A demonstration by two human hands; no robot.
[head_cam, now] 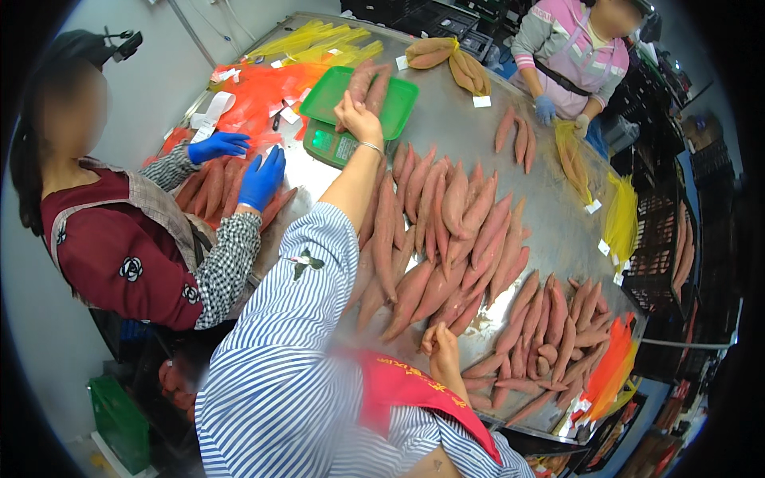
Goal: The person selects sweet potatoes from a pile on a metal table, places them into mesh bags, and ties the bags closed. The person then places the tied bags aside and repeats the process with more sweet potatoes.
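My left hand (360,122) reaches across to a green weighing scale (331,143) with a lit display. Its fingers are around a sweet potato (360,82) over the scale's green tray (401,104). A second sweet potato (378,91) lies against the first; whether my hand also grips it is hidden. My right hand (443,354) is at the near edge of a large heap of sweet potatoes (442,221). Its fingers are curled, and nothing shows in them. To its right lies a second heap of sweet potatoes (553,328), with some small pieces among the long ones.
On the left, a co-worker's blue-gloved hands (263,178) are over more sweet potatoes (222,185). Orange net bags (254,98) and yellow net bags (317,39) lie behind. Across the metal table (460,128), another person holds a filled yellow net bag (571,155). Black crates (660,239) stand on the right.
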